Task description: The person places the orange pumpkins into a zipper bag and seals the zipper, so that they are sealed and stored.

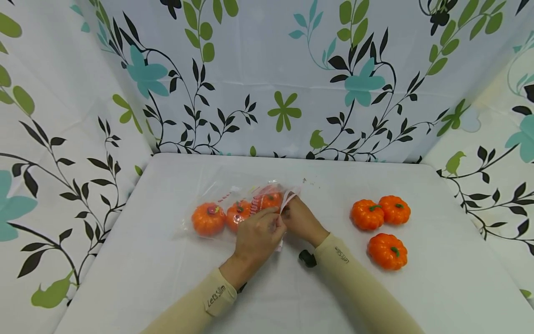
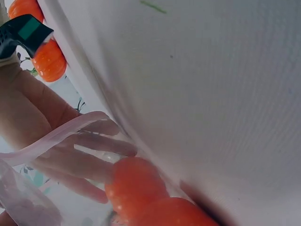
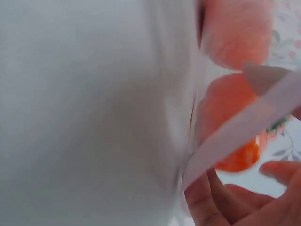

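Note:
A clear plastic zip bag [image 1: 227,191] with red print lies on the table, and three small orange toy pumpkins [image 1: 208,219] show inside it. My left hand [image 1: 257,236] pinches the bag's edge near its mouth. Through that mouth, past the pale pink strip [image 2: 61,139], reaches my right hand [image 1: 301,220]. In the left wrist view its fingers [image 2: 89,165] extend inside the bag, fingertips right at a pumpkin [image 2: 136,183]. The right wrist view shows the fingers spread below a pumpkin [image 3: 230,117], behind the strip.
Three more orange pumpkins sit on the table to the right: two side by side [image 1: 367,215] at the back and one [image 1: 387,251] nearer. The white table [image 1: 325,297] is bordered by leaf-patterned curtains [image 1: 250,116] at the back and sides.

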`<state>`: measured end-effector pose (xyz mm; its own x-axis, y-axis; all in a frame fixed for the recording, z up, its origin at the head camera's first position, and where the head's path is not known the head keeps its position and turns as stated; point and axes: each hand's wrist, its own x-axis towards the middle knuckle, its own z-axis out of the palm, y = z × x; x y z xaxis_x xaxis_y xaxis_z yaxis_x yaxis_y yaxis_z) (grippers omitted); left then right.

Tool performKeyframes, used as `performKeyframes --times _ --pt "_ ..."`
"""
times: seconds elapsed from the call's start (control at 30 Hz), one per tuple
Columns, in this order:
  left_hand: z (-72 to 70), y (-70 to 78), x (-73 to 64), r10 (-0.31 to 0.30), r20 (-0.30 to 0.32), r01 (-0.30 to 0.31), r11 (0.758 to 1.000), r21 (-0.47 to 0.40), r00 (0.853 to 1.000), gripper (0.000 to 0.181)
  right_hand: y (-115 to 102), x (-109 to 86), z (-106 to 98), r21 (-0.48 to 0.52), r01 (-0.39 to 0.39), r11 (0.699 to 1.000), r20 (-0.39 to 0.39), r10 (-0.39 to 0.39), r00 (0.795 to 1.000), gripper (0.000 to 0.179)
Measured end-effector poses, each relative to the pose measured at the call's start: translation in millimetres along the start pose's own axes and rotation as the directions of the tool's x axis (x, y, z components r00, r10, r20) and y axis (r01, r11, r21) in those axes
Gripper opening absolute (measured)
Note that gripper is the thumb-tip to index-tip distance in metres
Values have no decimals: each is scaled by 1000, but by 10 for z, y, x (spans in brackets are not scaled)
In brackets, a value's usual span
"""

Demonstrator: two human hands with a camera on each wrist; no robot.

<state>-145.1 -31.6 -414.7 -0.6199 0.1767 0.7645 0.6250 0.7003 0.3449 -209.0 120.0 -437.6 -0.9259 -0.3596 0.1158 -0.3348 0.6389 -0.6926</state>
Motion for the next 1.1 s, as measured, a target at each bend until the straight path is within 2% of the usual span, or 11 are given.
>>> performKeyframes --times 0.13,0.27,0.47,0.7,0.8,0.97,1.1 --pt "-14 -19 16 14 -12 -13 1000 20 1000 6 24 -111 -73 142 -83 986 24 81 996 58" --pt "-30 -37 39 18 -16 -18 999 37 1000 13 33 -218 -141 183 -134 974 0 136 991 64" --pt "-44 -54 59 8 -24 -8 1000 30 1000 7 17 -263 -149 240 -95 966 9 95 995 55" --pt "-37 -47 43 16 5 -16 1000 -5 1000 10 -18 -181 -91 271 -45 961 17 42 999 36" --pt "-31 -44 30 32 17 -31 999 -44 999 16 -11 -111 -66 287 -35 957 23 30 999 39" --pt "-27 -39 22 53 11 -52 995 -82 999 18 -12 26 -21 315 -40 948 56 24 998 60" --pt "-26 -40 25 55 5 -54 994 -96 998 16 -20 129 24 394 -29 919 112 -16 994 61"
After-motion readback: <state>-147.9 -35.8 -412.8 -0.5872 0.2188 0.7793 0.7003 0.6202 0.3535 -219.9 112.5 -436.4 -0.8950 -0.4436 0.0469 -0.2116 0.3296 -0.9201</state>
